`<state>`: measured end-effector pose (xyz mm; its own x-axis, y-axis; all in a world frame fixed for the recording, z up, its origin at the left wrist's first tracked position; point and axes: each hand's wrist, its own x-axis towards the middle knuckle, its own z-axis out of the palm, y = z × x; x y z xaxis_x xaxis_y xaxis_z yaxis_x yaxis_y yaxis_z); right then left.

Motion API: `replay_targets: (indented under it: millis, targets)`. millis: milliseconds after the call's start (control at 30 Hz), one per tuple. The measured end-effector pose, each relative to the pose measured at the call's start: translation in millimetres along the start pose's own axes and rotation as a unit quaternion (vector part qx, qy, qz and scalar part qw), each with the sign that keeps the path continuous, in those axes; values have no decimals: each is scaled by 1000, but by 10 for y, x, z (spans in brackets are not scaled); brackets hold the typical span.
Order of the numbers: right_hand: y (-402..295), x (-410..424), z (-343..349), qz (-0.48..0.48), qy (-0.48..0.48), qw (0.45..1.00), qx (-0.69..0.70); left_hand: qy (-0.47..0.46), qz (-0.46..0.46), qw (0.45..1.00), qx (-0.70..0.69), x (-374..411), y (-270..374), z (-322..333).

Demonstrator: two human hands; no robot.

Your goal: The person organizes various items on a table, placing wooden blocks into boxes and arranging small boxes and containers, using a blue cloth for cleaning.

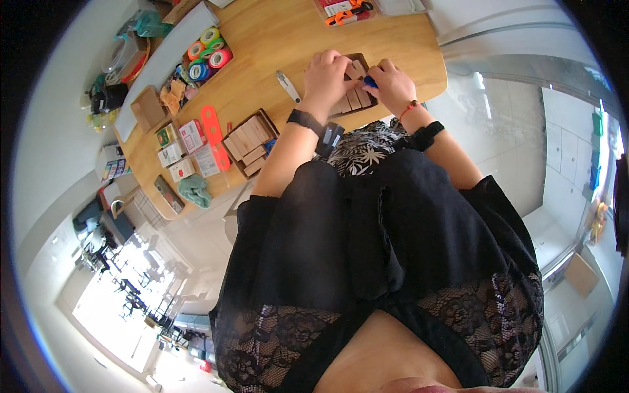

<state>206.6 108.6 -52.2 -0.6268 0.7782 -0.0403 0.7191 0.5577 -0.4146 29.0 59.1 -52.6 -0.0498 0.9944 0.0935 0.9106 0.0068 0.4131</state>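
A dark brown box (369, 108) filled with light wooden blocks (353, 101) stands near the table's front edge. My left hand (327, 78) reaches over the left side of this box, its thumb pointing in above the blocks. Its curled fingers hide whether it grips anything. My right hand (394, 86) is over the right side, with a small blue object (370, 82) between its thumb and fingers; its exact kind is too small to tell. The two thumbs are close together over the blocks. Both hands hide parts of the box.
Left of my hands, a white utility knife (288, 86) lies on the wooden table (275, 44). A second box of wooden blocks (248, 140) stands by my left forearm. Farther left are small cartons (192, 136), colourful tape rolls (209, 56) and a green cloth (195, 190).
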Motion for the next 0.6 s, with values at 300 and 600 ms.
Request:
replay_targets:
  millis: [300,600]
  targets:
    - [-41,29,-36,46,-15,999,22,-35,88,995,-44,74,-101,-86]
    - [-7,-51,-95,59,-80,995,-7,-81,22,973,-217,115,-39,163]
